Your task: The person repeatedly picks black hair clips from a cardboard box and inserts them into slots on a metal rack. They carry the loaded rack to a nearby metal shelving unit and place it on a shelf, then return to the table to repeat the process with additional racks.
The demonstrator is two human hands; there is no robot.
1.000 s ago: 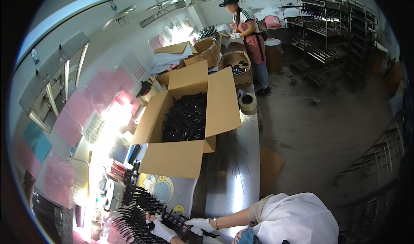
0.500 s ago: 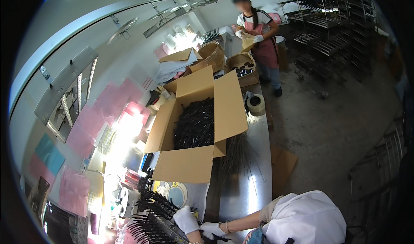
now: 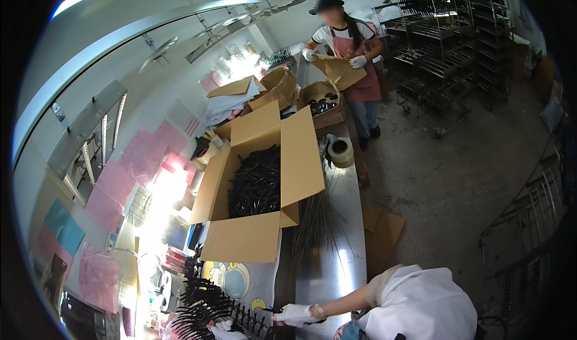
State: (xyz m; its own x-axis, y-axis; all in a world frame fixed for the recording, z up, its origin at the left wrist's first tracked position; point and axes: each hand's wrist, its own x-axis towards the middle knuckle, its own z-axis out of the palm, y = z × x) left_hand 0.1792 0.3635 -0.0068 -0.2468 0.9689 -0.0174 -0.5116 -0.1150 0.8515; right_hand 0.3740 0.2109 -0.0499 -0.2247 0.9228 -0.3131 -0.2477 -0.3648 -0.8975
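Note:
At the lower edge, my left hand (image 3: pixel 226 330), in a white glove, is partly cut off by the frame. Its fingers look curled in among rows of curved, slender black pieces (image 3: pixel 204 298) standing on a rack; what they grip is hidden. My right hand (image 3: pixel 296 315), also white-gloved, reaches in from the right with its fingers closed at the end of the rows. A small dark piece (image 3: pixel 274 310) shows at its fingertips, too small to name. Beyond the hands stands an open cardboard box (image 3: pixel 240 236) full of loose black pieces (image 3: pixel 255 181).
Thin wires (image 3: pixel 318 223) lie on the metal table (image 3: pixel 351 220) beside the box, with a tape roll (image 3: pixel 340 152) farther back. A co-worker (image 3: pixel 345 51) in a pink apron holds a brown sheet (image 3: pixel 338 71). Wheeled racks (image 3: pixel 433 45) stand at the far right.
My left hand has moved down and left, away from my right hand, toward the lower edge. The view has shifted slightly. The co-worker's brown sheet is now spread wider.

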